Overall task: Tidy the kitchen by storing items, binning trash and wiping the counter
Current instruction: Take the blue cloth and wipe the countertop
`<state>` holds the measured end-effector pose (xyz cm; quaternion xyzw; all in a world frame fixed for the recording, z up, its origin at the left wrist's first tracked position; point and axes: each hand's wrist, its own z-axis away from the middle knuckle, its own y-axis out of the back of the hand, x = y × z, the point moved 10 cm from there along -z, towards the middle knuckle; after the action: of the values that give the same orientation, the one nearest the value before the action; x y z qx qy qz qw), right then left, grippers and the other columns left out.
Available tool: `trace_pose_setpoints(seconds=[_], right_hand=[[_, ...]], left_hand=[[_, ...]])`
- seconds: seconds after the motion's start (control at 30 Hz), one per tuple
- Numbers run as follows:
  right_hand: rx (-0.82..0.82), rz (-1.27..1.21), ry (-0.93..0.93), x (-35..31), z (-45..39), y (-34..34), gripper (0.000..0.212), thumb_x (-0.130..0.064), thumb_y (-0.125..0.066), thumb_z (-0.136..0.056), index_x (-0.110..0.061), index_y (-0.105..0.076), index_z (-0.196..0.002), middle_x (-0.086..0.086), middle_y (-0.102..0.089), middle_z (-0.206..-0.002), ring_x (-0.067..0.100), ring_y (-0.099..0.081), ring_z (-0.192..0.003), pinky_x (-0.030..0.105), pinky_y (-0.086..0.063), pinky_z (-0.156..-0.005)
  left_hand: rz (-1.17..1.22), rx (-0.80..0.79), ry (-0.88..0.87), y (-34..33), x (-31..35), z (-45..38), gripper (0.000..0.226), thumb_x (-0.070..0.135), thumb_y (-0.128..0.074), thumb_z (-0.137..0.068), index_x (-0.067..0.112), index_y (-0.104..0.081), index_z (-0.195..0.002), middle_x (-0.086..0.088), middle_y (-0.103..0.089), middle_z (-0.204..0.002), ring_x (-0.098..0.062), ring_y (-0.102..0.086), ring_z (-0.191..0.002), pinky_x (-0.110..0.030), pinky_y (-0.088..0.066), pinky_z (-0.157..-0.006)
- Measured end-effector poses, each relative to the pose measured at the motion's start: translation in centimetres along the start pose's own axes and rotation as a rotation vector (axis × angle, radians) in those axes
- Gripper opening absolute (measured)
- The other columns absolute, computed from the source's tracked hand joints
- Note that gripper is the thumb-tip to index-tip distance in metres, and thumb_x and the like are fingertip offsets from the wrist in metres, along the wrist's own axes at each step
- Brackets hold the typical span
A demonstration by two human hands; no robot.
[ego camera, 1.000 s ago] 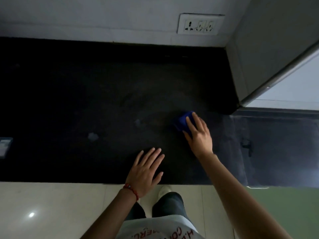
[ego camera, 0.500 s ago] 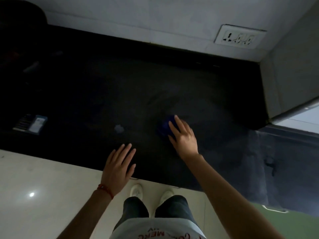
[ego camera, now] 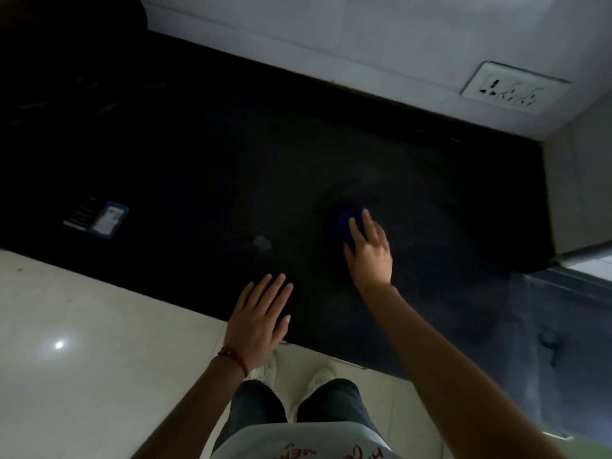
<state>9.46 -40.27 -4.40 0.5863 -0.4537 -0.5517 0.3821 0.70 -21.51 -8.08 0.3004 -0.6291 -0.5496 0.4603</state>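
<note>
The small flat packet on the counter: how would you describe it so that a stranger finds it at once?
Start at the black counter and go far left of both hands, near its front edge. There lies the small flat packet, dark with a pale blue label. The only other pale mark nearby, a small smudge, is shapeless.

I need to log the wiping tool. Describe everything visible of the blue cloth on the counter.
The blue cloth is a small, deep-blue wad, soft-looking; whether it is cloth or sponge is hard to tell in the dim light. It lies flat on the black counter, right of the middle. The right hand presses on it with spread fingers, covering its near part. Nothing else touches it.
</note>
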Motion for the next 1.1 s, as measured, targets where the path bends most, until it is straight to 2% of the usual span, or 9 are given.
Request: trace_pose_setpoints(seconds=[0.13, 0.27, 0.4, 0.6, 0.77, 0.83, 0.9, 0.97, 1.1], right_hand=[[-0.026, -0.013, 0.35, -5.4, 5.5, -1.1, 0.043, -0.024, -0.058, -0.078, -0.01, -0.06, -0.119, 0.017, -0.055, -0.131, 0.036, -0.06, -0.11, 0.042, -0.055, -0.085], [-0.01, -0.046, 0.429, -8.3, 6.0, -2.0, 0.043, -0.029, -0.053, -0.079, -0.012, -0.06, -0.118, 0.015, -0.055, -0.132, 0.033, -0.059, -0.113, 0.04, -0.056, -0.085], [-0.046, -0.052, 0.669, -13.4, 5.1, -4.0, 0.042, -0.027, -0.055, -0.078, -0.016, -0.057, -0.118, 0.013, -0.059, -0.128, 0.03, -0.062, -0.11, 0.037, -0.056, -0.081], [-0.057, -0.078, 0.183, -14.3, -2.7, -5.4, 0.049, -0.018, -0.072, -0.075, -0.012, -0.059, -0.122, 0.013, -0.05, -0.138, 0.036, -0.054, -0.12, 0.045, -0.053, -0.086], [-0.041, -0.067, 0.665, -15.5, 2.6, -5.3, 0.041, -0.025, -0.055, -0.081, -0.017, -0.054, -0.122, 0.013, -0.056, -0.131, 0.031, -0.06, -0.113, 0.038, -0.056, -0.086], [-0.015, -0.04, 0.576, -14.0, -0.6, -4.7, 0.044, -0.021, -0.057, -0.082, -0.015, -0.051, -0.125, 0.016, -0.053, -0.134, 0.035, -0.058, -0.115, 0.044, -0.055, -0.086], [-0.046, -0.035, 0.247, -12.3, -4.9, -4.7, 0.05, -0.018, -0.058, -0.086, -0.013, -0.045, -0.134, 0.013, -0.036, -0.148, 0.035, -0.042, -0.13, 0.047, -0.048, -0.096], [-0.08, -0.028, 0.117, -13.2, -6.3, -5.2, 0.051, -0.021, -0.055, -0.089, -0.014, -0.041, -0.137, 0.01, -0.027, -0.152, 0.032, -0.033, -0.136, 0.045, -0.043, -0.102], [-0.031, -0.073, 0.506, -18.6, 0.3, -6.4, 0.05, -0.019, -0.071, -0.07, -0.012, -0.06, -0.119, 0.016, -0.056, -0.132, 0.034, -0.06, -0.112, 0.041, -0.055, -0.086]], left_hand=[[0.055, -0.012, -0.001, 0.2, -0.2, 0.1, 0.047, 0.037, -0.04, -0.084, 0.017, -0.043, -0.127, -0.008, -0.056, -0.132, -0.019, -0.033, -0.128, -0.036, -0.022, -0.107], [0.082, 0.009, 0.144, 0.9, -4.5, 1.2, 0.048, 0.042, -0.021, -0.094, 0.015, -0.043, -0.126, -0.012, -0.056, -0.131, -0.021, -0.033, -0.128, -0.033, -0.013, -0.112], [0.043, 0.072, 0.349, 2.6, -10.9, 2.5, 0.059, 0.046, -0.011, -0.094, 0.011, -0.046, -0.125, -0.016, -0.054, -0.132, -0.024, -0.031, -0.128, -0.043, -0.025, -0.11], [-0.012, 0.025, 0.422, 2.9, -14.9, 3.1, 0.065, 0.051, -0.006, -0.093, 0.012, -0.036, -0.134, -0.014, -0.044, -0.142, -0.025, -0.026, -0.134, -0.05, -0.029, -0.107], [0.0, 0.025, 0.432, 2.6, -14.9, 3.1, 0.062, 0.05, -0.006, -0.093, 0.014, -0.033, -0.136, -0.013, -0.043, -0.143, -0.023, -0.023, -0.135, -0.044, -0.02, -0.111], [0.015, 0.024, 0.427, 2.6, -14.9, 3.0, 0.062, 0.049, -0.007, -0.093, 0.013, -0.034, -0.135, -0.013, -0.043, -0.142, -0.024, -0.024, -0.134, -0.045, -0.022, -0.11], [0.018, 0.019, 0.429, 2.5, -14.9, 3.0, 0.061, 0.049, -0.008, -0.093, 0.013, -0.035, -0.135, -0.013, -0.043, -0.142, -0.025, -0.026, -0.134, -0.049, -0.028, -0.108], [0.023, 0.017, 0.434, 2.4, -15.0, 2.9, 0.061, 0.048, -0.008, -0.093, 0.013, -0.037, -0.134, -0.013, -0.044, -0.141, -0.025, -0.027, -0.133, -0.05, -0.031, -0.106], [0.015, 0.018, 0.432, 2.3, -15.0, 2.9, 0.061, 0.048, -0.006, -0.093, 0.013, -0.036, -0.133, -0.013, -0.045, -0.14, -0.025, -0.027, -0.133, -0.048, -0.027, -0.108]])
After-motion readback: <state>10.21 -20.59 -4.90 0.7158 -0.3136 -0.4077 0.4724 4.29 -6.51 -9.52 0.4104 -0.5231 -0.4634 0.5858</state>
